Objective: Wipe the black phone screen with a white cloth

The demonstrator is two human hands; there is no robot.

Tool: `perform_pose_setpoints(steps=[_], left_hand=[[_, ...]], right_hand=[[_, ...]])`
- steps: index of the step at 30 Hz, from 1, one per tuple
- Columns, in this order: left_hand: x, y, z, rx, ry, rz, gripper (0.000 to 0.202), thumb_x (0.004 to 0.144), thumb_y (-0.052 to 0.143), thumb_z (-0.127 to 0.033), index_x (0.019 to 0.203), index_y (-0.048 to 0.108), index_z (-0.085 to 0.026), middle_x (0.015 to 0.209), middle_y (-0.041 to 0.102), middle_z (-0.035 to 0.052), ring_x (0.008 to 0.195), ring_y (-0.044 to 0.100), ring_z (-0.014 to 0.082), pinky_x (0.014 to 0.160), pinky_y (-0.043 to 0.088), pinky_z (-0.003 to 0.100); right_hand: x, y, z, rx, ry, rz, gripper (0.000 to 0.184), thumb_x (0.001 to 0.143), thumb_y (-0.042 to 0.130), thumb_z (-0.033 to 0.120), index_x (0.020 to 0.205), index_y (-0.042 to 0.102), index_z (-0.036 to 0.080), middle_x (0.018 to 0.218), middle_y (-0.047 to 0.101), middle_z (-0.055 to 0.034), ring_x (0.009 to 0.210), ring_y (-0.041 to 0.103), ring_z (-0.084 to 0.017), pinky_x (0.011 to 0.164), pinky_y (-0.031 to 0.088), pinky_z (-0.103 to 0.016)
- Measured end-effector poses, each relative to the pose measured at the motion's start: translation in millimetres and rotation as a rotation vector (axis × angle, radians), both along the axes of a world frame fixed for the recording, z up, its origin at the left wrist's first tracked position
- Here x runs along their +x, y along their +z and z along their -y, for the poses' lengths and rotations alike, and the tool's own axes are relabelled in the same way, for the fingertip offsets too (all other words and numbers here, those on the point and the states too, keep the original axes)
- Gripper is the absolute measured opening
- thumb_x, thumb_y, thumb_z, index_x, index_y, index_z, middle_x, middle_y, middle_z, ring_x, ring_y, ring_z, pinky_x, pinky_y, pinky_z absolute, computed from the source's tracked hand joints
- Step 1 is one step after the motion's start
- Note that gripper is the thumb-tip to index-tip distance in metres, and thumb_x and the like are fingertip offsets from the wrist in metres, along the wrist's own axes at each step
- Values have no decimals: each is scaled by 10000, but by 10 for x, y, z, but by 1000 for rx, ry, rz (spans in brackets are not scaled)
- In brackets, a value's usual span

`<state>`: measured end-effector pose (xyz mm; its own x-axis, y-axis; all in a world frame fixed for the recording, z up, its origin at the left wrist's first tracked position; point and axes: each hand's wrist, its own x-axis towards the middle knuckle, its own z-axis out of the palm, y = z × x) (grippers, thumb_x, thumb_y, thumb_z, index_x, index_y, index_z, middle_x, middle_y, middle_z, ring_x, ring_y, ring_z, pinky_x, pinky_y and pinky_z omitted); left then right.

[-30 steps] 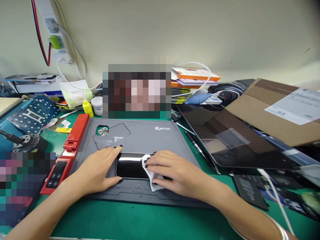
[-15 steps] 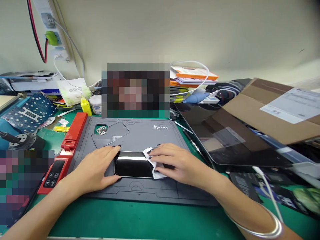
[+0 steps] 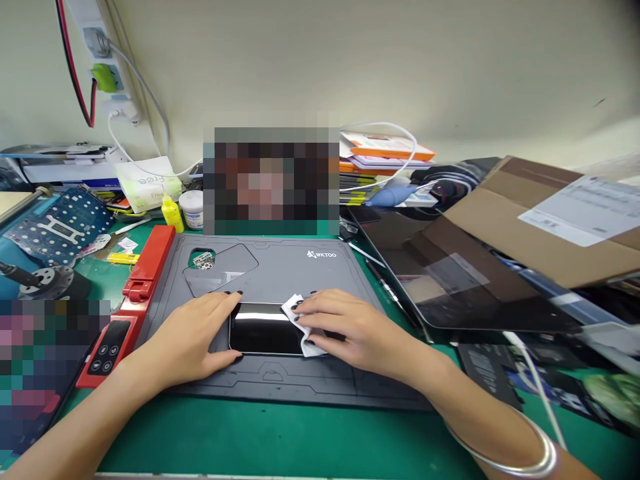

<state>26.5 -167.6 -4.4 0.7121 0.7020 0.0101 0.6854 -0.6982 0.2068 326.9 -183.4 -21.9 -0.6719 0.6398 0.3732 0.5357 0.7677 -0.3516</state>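
A black-screened smartphone [image 3: 267,330] lies flat on a grey work mat [image 3: 280,260], its long side running left to right. My left hand [image 3: 200,333] grips its left end, thumb on the near edge and fingers on the far edge. Under the fingers of my right hand [image 3: 350,327], a white cloth [image 3: 304,328] is pressed on the screen toward the right end, which the hand partly hides. Beyond the phone, a thin clear sheet with a dark outline [image 3: 245,257] rests on the mat.
A red device with buttons [image 3: 113,343] runs along the mat's left side. At the right lean a large dark glass panel [image 3: 415,267] and a cardboard box [image 3: 540,207]. A yellow bottle [image 3: 173,213] and a white jar [image 3: 193,208] stand at the back left.
My right hand and the cloth have slid slightly to the left over the screen. My left hand and the phone have stayed in place.
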Motion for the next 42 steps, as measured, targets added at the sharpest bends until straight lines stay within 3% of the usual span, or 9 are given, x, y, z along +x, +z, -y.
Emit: perform_pose_setpoints(steps=[26,42], left_hand=[[-7,10,-8,-6,3,-27,675,821,639,-429,1381,388,-149,1393,522,169,1281,499,308,1032,441,456],[-1,2,-10,-9,1,-20,672,822,636,-436,1386,389,-166,1398,525,156,1285,498,304,1040,432,447]], right_hand=[[77,106,20,-71,-32,51,156,831,679,171,982,684,207,1071,698,-80,954,644,-219,833,545,-380],[27,10,19,34,-16,-9,168,929,531,137,940,684,205,971,721,-68,858,655,-191,749,541,-359]])
